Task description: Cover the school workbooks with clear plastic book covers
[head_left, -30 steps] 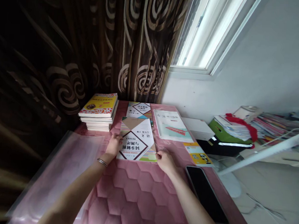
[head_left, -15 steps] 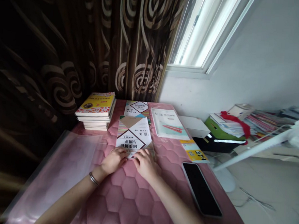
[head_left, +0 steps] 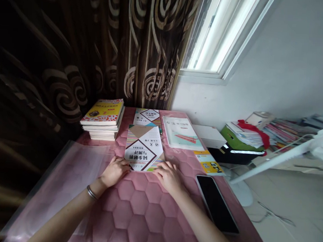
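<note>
The left hand (head_left: 115, 171) and right hand (head_left: 169, 176) touched the near corners of a booklet (head_left: 144, 145), flat on the pink pad (head_left: 137, 222); whether they gripped it was unclear. It lay closed and bare, the plastic sheets (head_left: 54, 187) apart at left. Fingertips were hard to make out; another booklet (head_left: 147, 117) was partly hidden beyond.

Far window (head_left: 220, 33) glares white with daylight; the left curtain (head_left: 83, 56) lies in deep shadow; outer edges stretched, soft
</note>
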Tool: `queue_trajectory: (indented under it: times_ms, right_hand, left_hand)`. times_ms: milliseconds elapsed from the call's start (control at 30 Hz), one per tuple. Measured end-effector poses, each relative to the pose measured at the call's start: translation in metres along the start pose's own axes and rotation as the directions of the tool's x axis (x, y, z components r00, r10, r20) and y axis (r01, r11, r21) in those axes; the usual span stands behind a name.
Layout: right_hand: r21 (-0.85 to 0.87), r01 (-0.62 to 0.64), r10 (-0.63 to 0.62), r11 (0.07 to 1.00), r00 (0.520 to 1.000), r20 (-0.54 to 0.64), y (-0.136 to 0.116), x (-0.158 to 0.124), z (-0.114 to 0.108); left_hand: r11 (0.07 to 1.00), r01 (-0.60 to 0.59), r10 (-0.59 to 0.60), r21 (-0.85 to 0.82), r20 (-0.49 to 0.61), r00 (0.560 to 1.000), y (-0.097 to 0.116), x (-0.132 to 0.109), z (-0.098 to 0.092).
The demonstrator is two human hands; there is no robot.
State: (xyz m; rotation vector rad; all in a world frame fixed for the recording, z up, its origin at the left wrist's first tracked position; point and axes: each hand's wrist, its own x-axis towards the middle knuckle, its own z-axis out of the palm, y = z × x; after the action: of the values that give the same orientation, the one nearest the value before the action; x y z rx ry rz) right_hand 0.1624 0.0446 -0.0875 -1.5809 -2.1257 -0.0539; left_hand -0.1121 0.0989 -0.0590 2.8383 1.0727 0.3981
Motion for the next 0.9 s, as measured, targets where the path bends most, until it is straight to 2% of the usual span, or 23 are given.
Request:
queue_trajectory:
  times_ms: [133,267,600,833,900]
  right_hand:
    - [-0.032,-0.082,0.082,0.996,0.997,-0.013,0.025,-0.015,-0.011]
    - [-0.001,-0.098,0.098,0.995,0.995,-0.009,0.036,-0.019,-0.012]
    - [0.178,-0.163,0.174,0.97,0.983,-0.049,0.036,-0.019,-0.01]
    - [0.154,-0.215,0.226,0.964,0.973,-0.056,0.033,-0.023,-0.011]
    - [0.166,-0.226,0.238,0.96,0.97,-0.054,0.034,-0.022,-0.011]
  left_hand:
    - [0.997,0.064,-0.064,-0.049,0.002,0.998,-0.011,-0.009,-0.005]
    - [0.989,0.116,-0.116,-0.09,0.006,0.993,-0.015,-0.012,-0.004]
    - [0.961,0.205,-0.206,-0.184,0.015,0.979,-0.018,-0.014,0.001]
    - [0.941,0.251,-0.254,-0.226,0.017,0.967,-0.016,-0.018,0.0]
    - [0.918,0.296,-0.299,-0.263,0.029,0.954,-0.013,-0.019,-0.003]
